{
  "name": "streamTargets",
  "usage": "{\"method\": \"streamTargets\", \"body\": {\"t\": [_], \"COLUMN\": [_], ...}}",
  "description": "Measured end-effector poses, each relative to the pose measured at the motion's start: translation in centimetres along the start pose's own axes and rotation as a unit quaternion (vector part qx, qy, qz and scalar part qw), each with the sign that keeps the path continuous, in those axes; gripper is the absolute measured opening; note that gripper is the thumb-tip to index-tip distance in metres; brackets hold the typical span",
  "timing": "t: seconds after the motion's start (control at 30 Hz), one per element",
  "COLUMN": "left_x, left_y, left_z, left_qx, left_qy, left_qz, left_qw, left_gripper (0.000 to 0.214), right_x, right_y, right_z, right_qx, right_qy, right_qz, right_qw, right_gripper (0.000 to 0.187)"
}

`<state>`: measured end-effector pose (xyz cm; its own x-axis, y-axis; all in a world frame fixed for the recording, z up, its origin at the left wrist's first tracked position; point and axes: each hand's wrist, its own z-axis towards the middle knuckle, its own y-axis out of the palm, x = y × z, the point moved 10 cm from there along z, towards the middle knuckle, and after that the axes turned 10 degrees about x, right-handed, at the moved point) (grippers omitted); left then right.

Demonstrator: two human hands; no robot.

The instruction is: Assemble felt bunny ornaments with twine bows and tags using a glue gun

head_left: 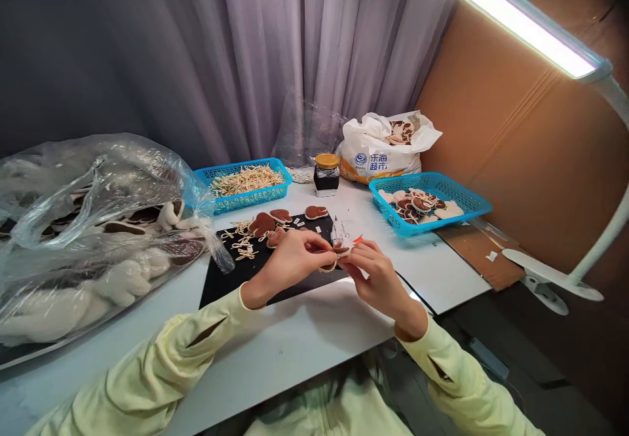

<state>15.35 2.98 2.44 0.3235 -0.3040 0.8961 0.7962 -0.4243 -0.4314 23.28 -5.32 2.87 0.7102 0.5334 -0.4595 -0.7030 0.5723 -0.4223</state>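
Note:
My left hand (299,254) and my right hand (373,271) meet over the front of the black mat (226,282). Pinched between the fingertips of both is a small brown-and-cream plush piece (328,265), partly hidden by the fingers. Just behind it stands a white tool with a pointed tip (339,231); a bit of orange (358,239) shows by my right fingers, and I cannot tell what it belongs to. Several brown plush pieces with pale edges (262,224) lie on the mat, left of and behind my left hand. Beside them are small cream string bows (245,248).
Left stands a big clear plastic bag (93,239) of plush pieces. Behind the mat are a blue basket of cream strings (280,191) and a yellow-lidded jar (327,175). Rightward are a blue basket of plush pieces (474,208), a white bag (354,154) and a clip lamp (535,269).

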Motion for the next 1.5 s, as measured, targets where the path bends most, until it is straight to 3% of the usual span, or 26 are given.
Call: {"method": "streamTargets", "body": {"t": [0.07,0.17,0.33,0.43,0.63,0.9,1.03,1.13,1.27,1.43,1.5], "left_x": [-1.3,-2.9,-4.5,-4.8,-4.7,-2.8,-1.0,-1.3,-1.3,-1.0,-0.7], "left_y": [0.9,2.3,3.3,3.4,3.0,1.8,3.5,4.2,3.9,4.0,4.2], "left_z": [-0.1,-0.3,-0.4,-0.6,-0.1,0.0,-1.3,-2.0,-1.9,-2.4,-2.7], "left_qx": [-0.045,-0.091,-0.113,-0.109,-0.098,-0.052,-0.138,-0.209,-0.228,-0.216,-0.219], "left_qy": [-0.089,-0.2,-0.29,-0.313,-0.267,-0.079,0.019,-0.03,-0.075,-0.089,-0.099], "left_qz": [-0.117,-0.273,-0.322,-0.322,-0.262,-0.067,0.048,0.018,-0.043,-0.039,-0.043], "left_qw": [0.988,0.937,0.894,0.887,0.922,0.993,0.989,0.977,0.97,0.972,0.97], "left_gripper": [0.006,0.008,0.003,0.004,0.003,0.007,0.012,0.012,0.013,0.014,0.013], "right_x": [0.2,0.5,0.8,1.0,1.4,1.3,1.8,2.3,1.5,-1.9,-2.6], "right_y": [-0.3,-0.7,-1.1,-1.3,-1.4,-0.9,0.3,0.0,-3.1,-3.4,-3.2], "right_z": [-0.1,0.0,0.3,0.4,0.5,1.0,1.6,1.9,1.4,-0.3,-0.7], "right_qx": [0.033,0.07,0.098,0.111,0.109,0.045,0.013,0.023,0.083,0.015,0.015], "right_qy": [0.015,0.035,0.064,0.082,0.092,0.055,0.029,0.035,0.067,0.037,0.022], "right_qz": [0.007,0.023,0.045,0.049,0.043,0.003,-0.017,-0.021,-0.016,0.003,-0.005], "right_qw": [0.999,0.997,0.992,0.989,0.989,0.997,0.999,0.999,0.994,0.999,1.0], "right_gripper": [0.02,0.018,0.015,0.012,0.013,0.021,0.025,0.022,0.014,0.009,0.011]}}
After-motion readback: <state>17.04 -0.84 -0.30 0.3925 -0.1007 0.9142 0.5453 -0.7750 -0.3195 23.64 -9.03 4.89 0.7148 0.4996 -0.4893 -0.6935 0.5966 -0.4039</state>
